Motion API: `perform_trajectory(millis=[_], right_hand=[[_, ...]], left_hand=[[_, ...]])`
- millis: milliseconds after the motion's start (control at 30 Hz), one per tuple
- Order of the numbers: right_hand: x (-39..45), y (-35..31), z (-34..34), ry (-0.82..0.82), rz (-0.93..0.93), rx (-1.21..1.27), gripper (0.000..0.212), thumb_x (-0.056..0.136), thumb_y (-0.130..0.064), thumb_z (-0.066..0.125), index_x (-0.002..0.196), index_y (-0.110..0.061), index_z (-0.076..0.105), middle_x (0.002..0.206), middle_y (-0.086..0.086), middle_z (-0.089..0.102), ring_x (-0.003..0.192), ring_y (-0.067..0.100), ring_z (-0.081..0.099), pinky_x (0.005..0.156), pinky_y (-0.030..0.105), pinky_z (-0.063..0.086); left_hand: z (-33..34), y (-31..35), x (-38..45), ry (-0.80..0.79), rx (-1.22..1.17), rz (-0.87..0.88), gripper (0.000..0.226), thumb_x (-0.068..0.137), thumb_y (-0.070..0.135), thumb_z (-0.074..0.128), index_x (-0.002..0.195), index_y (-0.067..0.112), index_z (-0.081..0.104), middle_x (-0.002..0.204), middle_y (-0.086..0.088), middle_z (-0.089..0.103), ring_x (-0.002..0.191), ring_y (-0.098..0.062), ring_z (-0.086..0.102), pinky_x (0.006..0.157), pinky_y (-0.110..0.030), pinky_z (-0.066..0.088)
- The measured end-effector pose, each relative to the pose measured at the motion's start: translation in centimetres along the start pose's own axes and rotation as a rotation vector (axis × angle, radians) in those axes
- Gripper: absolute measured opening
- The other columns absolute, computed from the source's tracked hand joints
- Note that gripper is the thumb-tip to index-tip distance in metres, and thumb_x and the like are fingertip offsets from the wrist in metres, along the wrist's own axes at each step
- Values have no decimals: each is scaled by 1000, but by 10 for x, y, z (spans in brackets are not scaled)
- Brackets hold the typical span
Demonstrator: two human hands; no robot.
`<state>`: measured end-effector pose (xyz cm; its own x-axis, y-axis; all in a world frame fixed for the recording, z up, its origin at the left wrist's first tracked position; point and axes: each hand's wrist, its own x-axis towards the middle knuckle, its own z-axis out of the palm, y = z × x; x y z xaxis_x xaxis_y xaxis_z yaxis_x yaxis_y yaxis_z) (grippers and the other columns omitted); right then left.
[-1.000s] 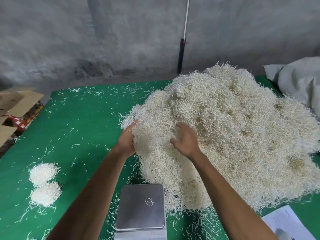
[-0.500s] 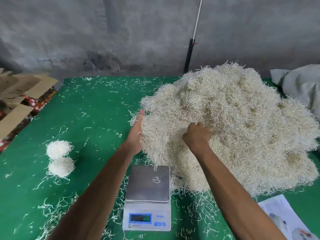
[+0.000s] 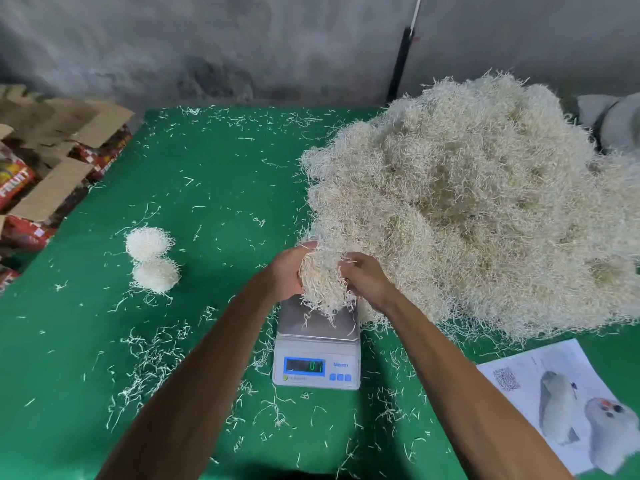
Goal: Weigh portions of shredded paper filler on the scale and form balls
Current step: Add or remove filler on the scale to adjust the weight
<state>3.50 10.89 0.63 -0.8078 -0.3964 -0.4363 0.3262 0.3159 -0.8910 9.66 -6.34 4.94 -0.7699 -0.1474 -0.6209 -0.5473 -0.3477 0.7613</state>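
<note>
A big heap of cream shredded paper filler (image 3: 478,209) covers the right half of the green table (image 3: 214,188). My left hand (image 3: 285,271) and my right hand (image 3: 365,277) together clasp a portion of filler (image 3: 322,282) at the heap's near left edge. The portion hangs just above the steel pan of a small digital scale (image 3: 317,355), with loose strands drooping onto the pan. The scale's blue display is lit. Two finished paper balls (image 3: 152,259) lie side by side on the left of the table.
Loose paper strands litter the green cloth, thickest in front of the balls. A printed sheet (image 3: 554,400) lies at the near right. Open cardboard boxes (image 3: 52,161) stand beyond the left table edge. A grey sack (image 3: 616,119) lies behind the heap, near a concrete wall.
Both hands pulled back from the heap toward me with a clump of filler between them and now hold it over the scale. The view tilted downward.
</note>
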Motion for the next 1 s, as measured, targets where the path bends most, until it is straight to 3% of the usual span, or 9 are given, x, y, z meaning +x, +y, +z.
perform_trajectory(millis=[100, 167, 267, 400, 467, 600, 733, 900, 1000], right_hand=[[0, 6, 3, 84, -22, -30, 27, 103, 6, 47, 109, -16, 61, 83, 4, 57, 55, 9, 43, 51, 29, 38], [0, 5, 4, 157, -15, -11, 23, 104, 3, 49, 113, -14, 62, 80, 3, 59, 53, 10, 46, 52, 32, 42], [2, 8, 5, 244, 0, -50, 13, 101, -2, 60, 113, -4, 65, 75, 2, 62, 53, 10, 56, 52, 27, 51], [1, 25, 9, 130, 79, -51, 20, 97, -3, 68, 112, 10, 64, 85, 11, 69, 64, 18, 63, 63, 37, 60], [1, 34, 10, 129, 64, -112, 14, 100, -9, 68, 107, 3, 66, 95, 10, 73, 76, 20, 69, 74, 42, 62], [2, 41, 8, 239, -58, -345, 14, 105, -21, 60, 104, -13, 71, 102, -7, 71, 92, 7, 70, 64, 20, 56], [2, 44, 9, 277, -91, -388, 17, 107, -22, 56, 103, -14, 70, 102, -4, 72, 87, 19, 72, 72, 35, 62], [0, 48, 15, 298, -157, -446, 21, 108, -25, 54, 90, -22, 63, 97, 8, 73, 70, 3, 59, 58, 17, 45], [-4, 46, 18, 297, -173, -427, 28, 108, -24, 53, 81, -30, 57, 88, 2, 72, 72, 14, 66, 61, 24, 51]], left_hand=[[-17, -10, 2, -18, 113, 14, 78, 89, 8, 73, 155, 16, 33, 152, -21, 41, 119, -28, 59, 77, -25, 56], [-21, -14, -2, -34, 123, -51, 53, 96, 25, 67, 145, 27, 47, 159, -17, 28, 135, -37, 43, 72, -43, 59], [-24, -13, -3, -42, 34, -125, 23, 95, 29, 68, 117, 26, 63, 149, -15, 38, 119, -36, 51, 77, -62, 58], [-38, -25, -1, 71, 128, -49, 51, 91, 11, 72, 138, 7, 51, 149, -19, 39, 127, -35, 48, 76, -49, 61], [-43, -30, 0, 175, 201, -9, 65, 88, 5, 73, 145, 8, 42, 148, -17, 42, 127, -34, 50, 91, -51, 56], [-48, -32, -2, 176, 370, 73, 82, 82, -11, 66, 153, 16, 35, 154, -18, 33, 135, -32, 41, 109, -45, 38], [-53, -35, -6, 107, 446, 175, 74, 81, 10, 75, 148, 21, 45, 154, -15, 38, 126, -19, 42, 98, -34, 29], [-61, -46, 4, 294, 488, 317, 55, 83, 38, 79, 133, 26, 59, 144, -3, 53, 127, -19, 53, 106, -34, 39], [-65, -49, 3, 285, 506, 356, 46, 83, 41, 79, 123, 24, 65, 128, 1, 64, 115, -15, 62, 101, -31, 47]])
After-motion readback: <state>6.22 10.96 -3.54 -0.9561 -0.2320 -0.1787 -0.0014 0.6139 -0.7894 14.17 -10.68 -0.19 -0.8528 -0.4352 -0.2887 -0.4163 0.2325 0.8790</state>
